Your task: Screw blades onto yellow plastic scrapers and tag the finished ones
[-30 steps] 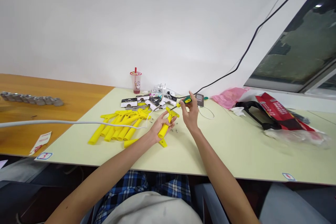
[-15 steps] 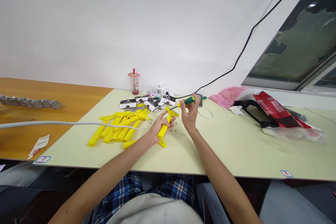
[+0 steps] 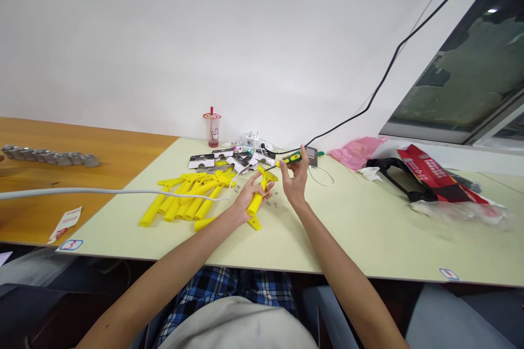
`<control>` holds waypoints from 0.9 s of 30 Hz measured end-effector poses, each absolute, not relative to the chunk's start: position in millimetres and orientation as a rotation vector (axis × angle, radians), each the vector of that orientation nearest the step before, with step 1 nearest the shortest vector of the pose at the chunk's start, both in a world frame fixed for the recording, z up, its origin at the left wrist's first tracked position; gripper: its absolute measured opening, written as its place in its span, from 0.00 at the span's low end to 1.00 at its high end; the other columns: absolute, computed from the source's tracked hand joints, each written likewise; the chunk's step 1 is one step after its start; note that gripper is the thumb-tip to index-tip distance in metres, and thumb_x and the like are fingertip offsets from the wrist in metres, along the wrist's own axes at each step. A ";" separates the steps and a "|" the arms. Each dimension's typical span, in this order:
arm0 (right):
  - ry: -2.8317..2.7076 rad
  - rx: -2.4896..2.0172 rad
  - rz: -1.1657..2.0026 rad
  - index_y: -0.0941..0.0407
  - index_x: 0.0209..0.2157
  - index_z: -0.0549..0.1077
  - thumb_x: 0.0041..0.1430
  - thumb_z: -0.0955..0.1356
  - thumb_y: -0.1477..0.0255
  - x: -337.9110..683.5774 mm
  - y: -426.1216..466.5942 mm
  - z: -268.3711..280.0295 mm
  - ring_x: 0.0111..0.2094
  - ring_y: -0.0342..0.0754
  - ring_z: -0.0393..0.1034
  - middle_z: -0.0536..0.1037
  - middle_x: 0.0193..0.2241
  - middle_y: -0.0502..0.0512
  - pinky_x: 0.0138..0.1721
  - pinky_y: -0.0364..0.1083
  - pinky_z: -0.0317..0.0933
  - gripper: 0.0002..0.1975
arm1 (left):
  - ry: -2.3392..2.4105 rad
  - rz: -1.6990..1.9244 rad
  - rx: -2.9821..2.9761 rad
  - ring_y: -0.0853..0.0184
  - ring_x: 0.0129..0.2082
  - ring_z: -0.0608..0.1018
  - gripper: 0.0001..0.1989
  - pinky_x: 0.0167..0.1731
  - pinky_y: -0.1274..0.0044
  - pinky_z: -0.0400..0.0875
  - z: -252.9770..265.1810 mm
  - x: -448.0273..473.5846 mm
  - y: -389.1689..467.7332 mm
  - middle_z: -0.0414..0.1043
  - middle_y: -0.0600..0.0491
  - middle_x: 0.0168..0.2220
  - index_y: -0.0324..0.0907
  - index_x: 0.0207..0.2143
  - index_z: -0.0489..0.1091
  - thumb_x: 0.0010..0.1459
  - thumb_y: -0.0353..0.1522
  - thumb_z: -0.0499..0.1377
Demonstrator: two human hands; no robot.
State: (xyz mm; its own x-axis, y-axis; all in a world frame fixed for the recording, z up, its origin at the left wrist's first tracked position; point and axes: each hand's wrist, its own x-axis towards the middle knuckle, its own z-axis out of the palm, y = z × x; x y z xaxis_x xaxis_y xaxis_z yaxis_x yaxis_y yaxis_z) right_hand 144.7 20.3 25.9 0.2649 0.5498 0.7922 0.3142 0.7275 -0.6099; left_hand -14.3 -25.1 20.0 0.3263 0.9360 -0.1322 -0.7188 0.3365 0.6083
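Observation:
In my left hand (image 3: 245,199) is a yellow plastic scraper handle (image 3: 257,200), its wide head pointing up and away from me. My right hand (image 3: 297,182) grips a green and yellow screwdriver (image 3: 291,160) between thumb and fingers. The screwdriver's shaft slants down to the left, and its tip is at the head of the handle; whether it sits in a screw is too small to tell. Below my left hand another yellow handle (image 3: 204,223) lies on the table. Small screws (image 3: 272,205) are scattered between my hands.
Several yellow handles (image 3: 184,199) are piled at the left, with black-and-white cards (image 3: 201,161) behind them. A lidded cup (image 3: 213,131) stands near the wall. A white cable (image 3: 102,191) crosses the left side. At right lie a pink bag (image 3: 354,152) and a red package (image 3: 434,172).
The screwdriver handle has turned in my right hand and now shows more yellow. My left hand keeps its hold on the yellow handle. The whole view has shifted slightly.

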 end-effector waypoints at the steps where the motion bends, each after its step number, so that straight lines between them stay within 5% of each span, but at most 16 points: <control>1: -1.334 -0.801 0.174 0.48 0.79 0.54 0.73 0.73 0.55 145.4 20.3 26.3 0.43 0.54 0.80 0.82 0.48 0.60 0.47 0.54 0.77 0.42 | 0.516 1.141 0.497 0.61 0.50 0.86 0.57 0.44 0.75 0.81 20.8 -13.9 -26.0 0.81 0.45 0.52 0.48 0.74 0.59 0.40 0.14 0.60; 7: -1.369 -0.727 0.248 0.45 0.82 0.48 0.78 0.68 0.56 144.9 18.8 26.1 0.45 0.52 0.83 0.81 0.54 0.60 0.51 0.54 0.77 0.40 | 0.542 1.129 0.490 0.61 0.50 0.86 0.57 0.46 0.74 0.81 23.0 -14.1 -27.9 0.81 0.47 0.50 0.49 0.74 0.59 0.40 0.13 0.59; 14: -1.285 -0.825 0.227 0.48 0.78 0.58 0.71 0.74 0.53 146.7 21.5 26.8 0.38 0.52 0.80 0.83 0.43 0.56 0.44 0.52 0.77 0.42 | 0.518 1.133 0.488 0.61 0.50 0.86 0.58 0.40 0.78 0.78 21.9 -13.6 -27.9 0.82 0.46 0.49 0.46 0.75 0.58 0.39 0.14 0.59; 20: -1.346 -0.717 0.325 0.46 0.81 0.50 0.77 0.68 0.55 148.0 22.1 26.2 0.52 0.55 0.83 0.80 0.59 0.64 0.55 0.56 0.77 0.40 | 0.539 1.117 0.492 0.62 0.50 0.86 0.57 0.40 0.78 0.77 23.4 -13.9 -28.0 0.82 0.46 0.50 0.48 0.74 0.59 0.39 0.14 0.59; 27: -1.315 -0.821 0.218 0.49 0.78 0.57 0.73 0.72 0.53 148.7 22.4 26.5 0.41 0.53 0.81 0.83 0.46 0.59 0.45 0.52 0.79 0.41 | 0.530 1.124 0.506 0.61 0.49 0.86 0.57 0.42 0.77 0.79 23.6 -13.9 -28.7 0.82 0.46 0.50 0.46 0.75 0.58 0.40 0.14 0.60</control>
State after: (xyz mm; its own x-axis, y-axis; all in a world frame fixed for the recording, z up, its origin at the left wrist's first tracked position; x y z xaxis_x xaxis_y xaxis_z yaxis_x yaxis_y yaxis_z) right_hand 148.7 22.4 26.5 0.2793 0.5771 0.7674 0.2988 0.7073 -0.6406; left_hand -13.9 -28.7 23.6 0.3367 0.9311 -0.1406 -0.7010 0.3475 0.6228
